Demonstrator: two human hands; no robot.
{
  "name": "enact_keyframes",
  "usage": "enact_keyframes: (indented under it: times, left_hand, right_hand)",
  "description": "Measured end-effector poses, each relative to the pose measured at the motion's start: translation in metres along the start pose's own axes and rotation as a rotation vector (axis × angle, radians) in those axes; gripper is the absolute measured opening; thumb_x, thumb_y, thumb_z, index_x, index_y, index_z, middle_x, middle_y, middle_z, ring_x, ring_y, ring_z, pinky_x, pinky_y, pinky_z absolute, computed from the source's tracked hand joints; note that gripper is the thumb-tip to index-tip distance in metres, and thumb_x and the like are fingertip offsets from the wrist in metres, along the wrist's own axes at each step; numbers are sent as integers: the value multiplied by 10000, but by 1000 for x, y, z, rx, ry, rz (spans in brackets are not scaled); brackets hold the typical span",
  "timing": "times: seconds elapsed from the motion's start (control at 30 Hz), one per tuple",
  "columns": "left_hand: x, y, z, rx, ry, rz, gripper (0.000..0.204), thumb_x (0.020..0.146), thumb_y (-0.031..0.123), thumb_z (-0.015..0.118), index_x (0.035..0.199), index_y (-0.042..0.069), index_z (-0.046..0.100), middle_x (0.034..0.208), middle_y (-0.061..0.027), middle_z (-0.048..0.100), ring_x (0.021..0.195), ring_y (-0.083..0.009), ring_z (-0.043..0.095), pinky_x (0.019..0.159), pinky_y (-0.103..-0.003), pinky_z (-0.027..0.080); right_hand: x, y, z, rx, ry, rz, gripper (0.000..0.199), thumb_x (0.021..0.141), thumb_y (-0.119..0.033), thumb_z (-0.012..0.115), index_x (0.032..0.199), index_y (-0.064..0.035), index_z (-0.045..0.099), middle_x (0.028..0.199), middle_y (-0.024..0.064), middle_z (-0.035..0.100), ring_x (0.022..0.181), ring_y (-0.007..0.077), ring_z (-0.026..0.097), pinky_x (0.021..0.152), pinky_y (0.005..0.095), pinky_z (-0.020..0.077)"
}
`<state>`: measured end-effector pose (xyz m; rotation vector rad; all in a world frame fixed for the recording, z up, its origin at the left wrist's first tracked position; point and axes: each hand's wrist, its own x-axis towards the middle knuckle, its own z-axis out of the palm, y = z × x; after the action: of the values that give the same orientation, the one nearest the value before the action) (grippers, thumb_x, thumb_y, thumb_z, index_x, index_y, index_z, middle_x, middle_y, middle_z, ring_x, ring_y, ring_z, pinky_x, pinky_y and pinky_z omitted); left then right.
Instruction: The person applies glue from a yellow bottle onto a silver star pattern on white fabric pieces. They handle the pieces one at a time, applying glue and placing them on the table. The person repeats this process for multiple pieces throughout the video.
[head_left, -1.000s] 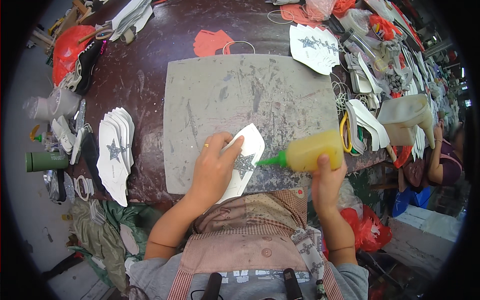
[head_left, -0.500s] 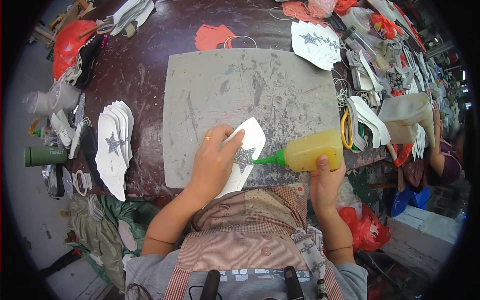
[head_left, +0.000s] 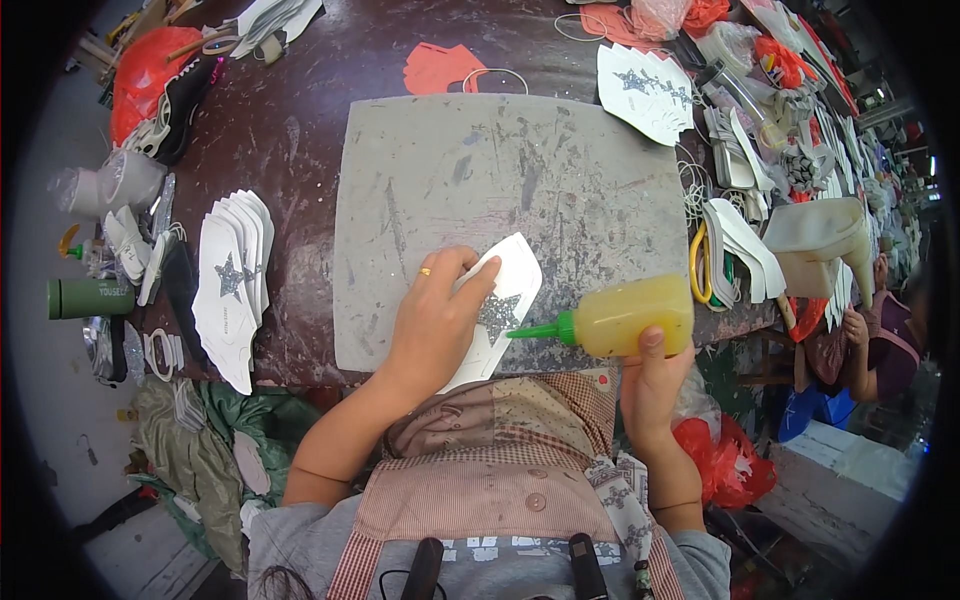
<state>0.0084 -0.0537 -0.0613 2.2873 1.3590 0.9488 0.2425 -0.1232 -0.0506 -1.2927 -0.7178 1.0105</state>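
We see the white shoe-upper piece (head_left: 505, 300) lying flat near the front edge of the grey work mat (head_left: 500, 170), and the left hand (head_left: 435, 320) rests on top of it, palm down, fingers spread and pressing rather than gripping; the fingertips (head_left: 478, 285) lie just short of the glittery star patch (head_left: 497, 315) on the piece. A gold ring sits on one finger. The right hand (head_left: 650, 385) is clenched around a yellow squeeze bottle (head_left: 635, 317) held on its side, its green nozzle (head_left: 535, 330) pointing left and touching the edge of the star, right beside the left hand's fingers.

To the left of the mat lies a fanned stack of white star pieces (head_left: 235, 270), with a green flask (head_left: 85, 297) farther out. Beyond the mat's far right corner sits another stack of white pieces (head_left: 645, 90), and an orange cut-out (head_left: 435, 70) lies past its far edge. A cream jug (head_left: 820, 235) stands at the right among loose white cut pieces. Nothing lies between the hands and the piece.

The mat sits on a dark brown table (head_left: 310, 120) crowded with scraps, in a cluttered workshop. Another person (head_left: 885, 330) is seated at the far right.
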Motion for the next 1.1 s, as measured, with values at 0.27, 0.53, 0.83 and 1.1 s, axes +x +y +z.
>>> enact_keyframes:
  times: [0.27,0.53,0.83,1.1]
  left_hand:
    - [0,0,0,-12,5,-7,375,772,-49,720,1136,37,684,1013,-110,588,859,-269,582,731,-364,498]
    - [0,0,0,-13,6,-7,373,773,-53,716,1134,39,685,1018,-110,588,860,-269,582,734,-369,497]
    - [1,-1,0,-28,-9,-7,363,777,-46,718,1130,36,687,1008,-110,590,837,-259,578,725,-360,496]
    - [7,-13,-29,-94,-238,111,358,776,-6,734,1125,66,701,991,-93,605,817,-252,584,707,-345,509]
  right_hand:
    - [-9,5,-4,-196,-33,-56,720,813,-518,788,1199,46,562,1061,63,629,965,140,594,853,289,476]
    - [-27,11,-2,-258,-85,-94,739,801,-534,790,1193,49,560,1060,61,622,980,141,584,868,294,469]
    - [-22,17,-17,-264,-106,-169,694,865,-471,751,1254,53,516,1119,93,623,1016,180,608,909,330,485]
    - [56,-18,-15,167,-30,-157,500,954,-308,679,1276,40,520,1178,104,620,1048,181,622,920,346,503]
